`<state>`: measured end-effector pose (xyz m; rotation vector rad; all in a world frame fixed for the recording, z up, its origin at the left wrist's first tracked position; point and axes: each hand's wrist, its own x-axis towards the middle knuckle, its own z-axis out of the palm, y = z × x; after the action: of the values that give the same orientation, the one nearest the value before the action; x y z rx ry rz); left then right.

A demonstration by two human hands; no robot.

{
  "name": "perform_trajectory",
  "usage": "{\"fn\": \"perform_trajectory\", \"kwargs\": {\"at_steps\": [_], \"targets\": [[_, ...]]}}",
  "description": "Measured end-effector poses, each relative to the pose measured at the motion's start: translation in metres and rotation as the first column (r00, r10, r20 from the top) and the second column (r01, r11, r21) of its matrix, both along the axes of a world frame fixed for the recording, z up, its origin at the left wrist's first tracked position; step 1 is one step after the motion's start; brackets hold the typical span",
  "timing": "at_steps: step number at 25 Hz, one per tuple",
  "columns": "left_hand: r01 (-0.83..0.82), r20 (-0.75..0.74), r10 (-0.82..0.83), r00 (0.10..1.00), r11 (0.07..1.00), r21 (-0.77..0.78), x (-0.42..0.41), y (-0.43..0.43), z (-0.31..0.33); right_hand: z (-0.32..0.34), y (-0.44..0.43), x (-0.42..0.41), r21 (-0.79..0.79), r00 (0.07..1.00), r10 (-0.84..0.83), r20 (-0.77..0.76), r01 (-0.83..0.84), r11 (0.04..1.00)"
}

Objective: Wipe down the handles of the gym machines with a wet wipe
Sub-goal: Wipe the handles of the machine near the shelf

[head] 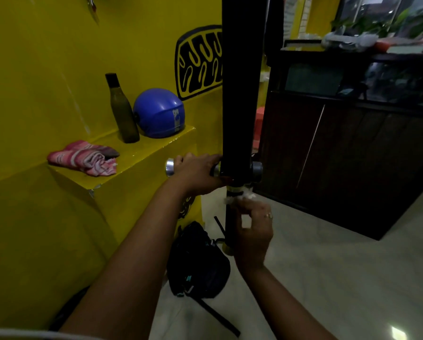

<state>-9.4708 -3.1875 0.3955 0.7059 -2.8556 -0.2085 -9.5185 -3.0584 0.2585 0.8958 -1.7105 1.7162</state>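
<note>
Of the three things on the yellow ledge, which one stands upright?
The dark bottle, standing on its base between the others. The pink striped cloth lies crumpled, and the blue helmet sits as a low dome.

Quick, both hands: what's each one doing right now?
Left hand: gripping the machine's chrome-ended handle.
Right hand: pinching the wet wipe at the black post.

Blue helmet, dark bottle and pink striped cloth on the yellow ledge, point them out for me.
Blue helmet [157, 111]: head view, middle of its rounded shell.
Dark bottle [124, 116]: head view, middle of its body, below the neck.
Pink striped cloth [84, 157]: head view, centre of the crumpled folds.
</note>
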Motion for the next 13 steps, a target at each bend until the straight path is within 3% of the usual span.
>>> {"fn": "perform_trajectory", "kwargs": {"at_steps": [1, 3, 6, 10, 13], "targets": [[0.0, 0.002, 0.0, 1.0, 1.0, 0.001, 0.0, 0.001, 0.0, -0.007, 0.004, -0.002, 0.045, 0.989, -0.021, -0.145, 0.028, 0.999], [-0.001, 0.004, 0.001, 1.0, 1.0, -0.005, 0.001, 0.002, 0.0, -0.004, 0.003, -0.008, 0.068, 0.964, -0.034, -0.264, 0.054, 0.996], [0.003, -0.012, -0.003, 1.0, 0.999, 0.034, 0.001, 0.0, 0.0, 0.008, -0.008, -0.019, 0.111, 0.963, -0.096, -0.253, 0.128, 0.986], [-0.006, 0.007, 0.006, 1.0, 1.0, 0.003, 0.001, 0.002, 0.0, -0.021, 0.009, -0.007, 0.207, 0.91, -0.023, -0.415, 0.119, 0.971], [-0.008, -0.008, 0.007, 1.0, 1.0, -0.019, 0.001, 0.002, -0.001, 0.002, 0.009, -0.013, 0.161, 0.94, -0.027, -0.341, 0.087, 0.983]]}}
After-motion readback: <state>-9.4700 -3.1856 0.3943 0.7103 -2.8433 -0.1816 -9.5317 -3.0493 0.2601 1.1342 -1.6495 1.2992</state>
